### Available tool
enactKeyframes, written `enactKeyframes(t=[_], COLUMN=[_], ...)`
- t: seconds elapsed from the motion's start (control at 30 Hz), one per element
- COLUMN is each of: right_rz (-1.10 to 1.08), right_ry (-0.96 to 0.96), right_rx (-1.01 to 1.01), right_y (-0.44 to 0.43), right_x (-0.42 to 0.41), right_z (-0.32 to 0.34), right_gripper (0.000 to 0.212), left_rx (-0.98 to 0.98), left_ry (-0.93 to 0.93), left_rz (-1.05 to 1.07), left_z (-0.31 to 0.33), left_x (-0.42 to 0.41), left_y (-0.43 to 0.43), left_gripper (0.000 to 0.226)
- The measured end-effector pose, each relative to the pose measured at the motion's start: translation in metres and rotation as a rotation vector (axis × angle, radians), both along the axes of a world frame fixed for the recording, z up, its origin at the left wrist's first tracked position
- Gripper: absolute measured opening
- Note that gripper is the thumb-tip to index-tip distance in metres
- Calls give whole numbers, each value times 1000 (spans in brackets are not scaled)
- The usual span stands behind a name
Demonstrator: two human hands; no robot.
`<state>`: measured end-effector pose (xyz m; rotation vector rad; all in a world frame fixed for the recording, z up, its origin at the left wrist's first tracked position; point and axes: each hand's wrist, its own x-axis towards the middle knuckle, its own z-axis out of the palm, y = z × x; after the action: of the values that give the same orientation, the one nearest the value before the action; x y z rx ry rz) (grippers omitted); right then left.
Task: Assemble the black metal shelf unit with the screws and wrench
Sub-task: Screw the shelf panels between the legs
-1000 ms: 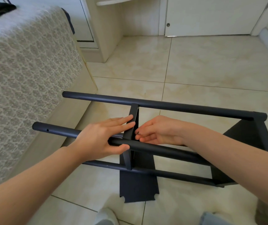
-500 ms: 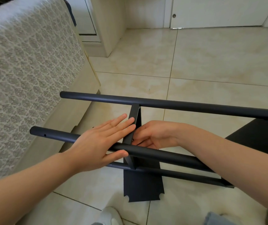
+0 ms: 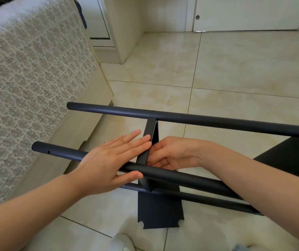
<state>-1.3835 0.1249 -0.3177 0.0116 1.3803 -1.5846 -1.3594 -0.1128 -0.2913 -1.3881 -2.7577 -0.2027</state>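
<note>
Beside the bed (image 3: 27, 87), the black shelf unit (image 3: 199, 120) lay on its side on the floor (image 3: 235, 78); your left hand (image 3: 108, 160) rested flat on the near pole (image 3: 181, 175), fingers straight, touching the middle shelf panel (image 3: 149, 134). Your right hand (image 3: 174, 153) curled its fingers at that panel's joint; whether they pinched a screw could not be told. The step was judged panel alignment; next, seat a screw squarely, then apply the wrench.

Left hand (image 3: 108, 165) lies flat on the pole (image 3: 63, 152); right hand (image 3: 174, 153) touches shelf panel (image 3: 149, 134).
</note>
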Motion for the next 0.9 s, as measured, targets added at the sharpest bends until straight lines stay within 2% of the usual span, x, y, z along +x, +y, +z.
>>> enactKeyframes(t=[0.13,0.73,0.9], right_rz=[13,52,28], right_ry=[41,1,-6], right_rx=[14,59,94], right_y=[-4,-7,-12], right_x=[1,3,4], right_z=[-2,-5,-5], right_gripper=[10,11,29], left_rx=[-12,30,26], left_ry=[-12,-36,-43], left_rz=[6,7,13], left_z=[0,0,1], left_x=[0,-2,-2], left_y=[0,-1,-1], left_gripper=[68,68,68])
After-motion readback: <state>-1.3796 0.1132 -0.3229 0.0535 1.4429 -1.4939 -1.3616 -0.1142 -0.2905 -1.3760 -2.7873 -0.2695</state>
